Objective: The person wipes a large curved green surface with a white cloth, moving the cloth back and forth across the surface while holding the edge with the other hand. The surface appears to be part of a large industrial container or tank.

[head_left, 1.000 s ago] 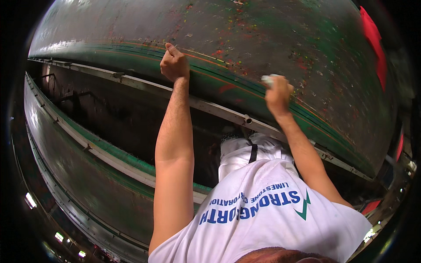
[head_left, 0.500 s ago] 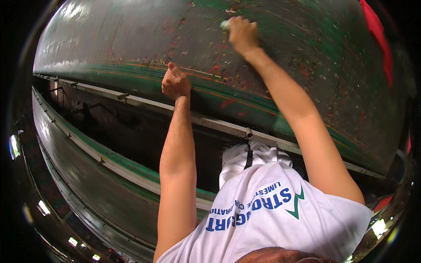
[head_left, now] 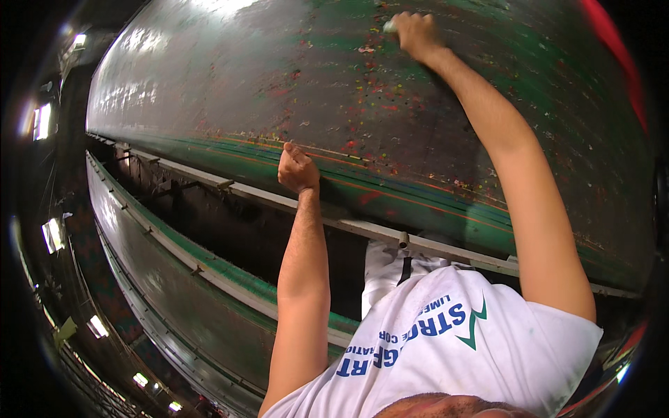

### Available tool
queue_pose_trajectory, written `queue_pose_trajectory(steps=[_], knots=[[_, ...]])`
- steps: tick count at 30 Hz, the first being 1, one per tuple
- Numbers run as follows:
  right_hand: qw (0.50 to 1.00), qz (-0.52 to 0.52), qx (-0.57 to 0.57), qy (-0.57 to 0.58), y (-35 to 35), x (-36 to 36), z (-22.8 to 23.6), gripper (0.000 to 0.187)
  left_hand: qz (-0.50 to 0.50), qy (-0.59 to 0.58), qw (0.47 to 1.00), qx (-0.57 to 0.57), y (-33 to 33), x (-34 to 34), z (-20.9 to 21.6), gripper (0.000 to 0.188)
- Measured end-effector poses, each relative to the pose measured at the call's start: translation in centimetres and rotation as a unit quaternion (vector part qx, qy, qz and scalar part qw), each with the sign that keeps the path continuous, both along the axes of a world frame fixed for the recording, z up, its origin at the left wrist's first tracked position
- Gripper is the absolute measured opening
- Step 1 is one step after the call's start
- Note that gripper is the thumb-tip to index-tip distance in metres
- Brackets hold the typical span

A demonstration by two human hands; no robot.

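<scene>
A long dark table (head_left: 244,90), glossy at its far left and streaked with green, red and yellow paint marks, stretches in front of me. My right hand (head_left: 418,36) is closed, far out over its surface, with a small whitish piece (head_left: 389,27) poking out at the left side of the fist. Most of that piece is hidden, so its kind cannot be told. Nearer to me, my left hand (head_left: 298,168) is curled into a fist with the thumb on top, at the table's green near border. Whether anything is inside this fist is hidden.
A pale metal rail (head_left: 279,200) with a short round pipe stub (head_left: 403,240) runs along the table's near edge, close to my body. Behind a dark gap lies a second long table (head_left: 164,279) with a green edge. Something red (head_left: 617,52) shows at the upper right.
My right hand has moved farther out and to the right, still closed on the whitish piece. My left fist sits nearer the table's edge. The whole view has shifted too.
</scene>
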State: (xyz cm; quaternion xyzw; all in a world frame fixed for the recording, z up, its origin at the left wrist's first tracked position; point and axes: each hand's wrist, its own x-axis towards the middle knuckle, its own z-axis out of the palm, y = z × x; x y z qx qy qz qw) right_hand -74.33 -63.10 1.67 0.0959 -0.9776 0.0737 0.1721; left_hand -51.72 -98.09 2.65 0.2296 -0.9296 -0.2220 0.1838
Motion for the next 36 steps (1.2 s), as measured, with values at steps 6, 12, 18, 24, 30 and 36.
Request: queue_pose_trajectory(steps=[6, 12, 18, 24, 30, 36], knots=[[0.983, 0.177, -0.026, 0.044, -12.7, 9.3, 1.2, 0.016, -0.216, 0.105, 0.971, -0.015, -0.3, 0.2, -0.2, 0.054], [0.929, 0.336, -0.148, -0.047, -16.3, 18.1, 0.8, 0.012, -0.419, 0.153, 0.895, 0.017, -0.4, 0.1, 1.2, 0.052], [0.999, -0.047, -0.022, -0.012, -2.7, 0.3, 0.4, 0.020, -0.509, 0.165, 0.835, 0.126, -0.4, -3.3, 2.6, 0.046], [0.984, -0.147, -0.097, -0.029, -10.6, -1.7, 0.5, 0.025, -0.533, 0.204, 0.796, 0.202, 1.5, -8.7, 4.6, 0.050], [0.980, 0.192, -0.019, -0.038, -14.3, 2.2, 0.0, 0.021, -0.539, 0.231, 0.785, 0.203, 0.2, -11.7, 5.7, 0.060], [0.994, -0.094, -0.036, -0.037, -6.5, -1.3, 2.3, 0.021, -0.525, 0.237, 0.790, 0.207, -1.3, -13.3, 5.6, 0.063]])
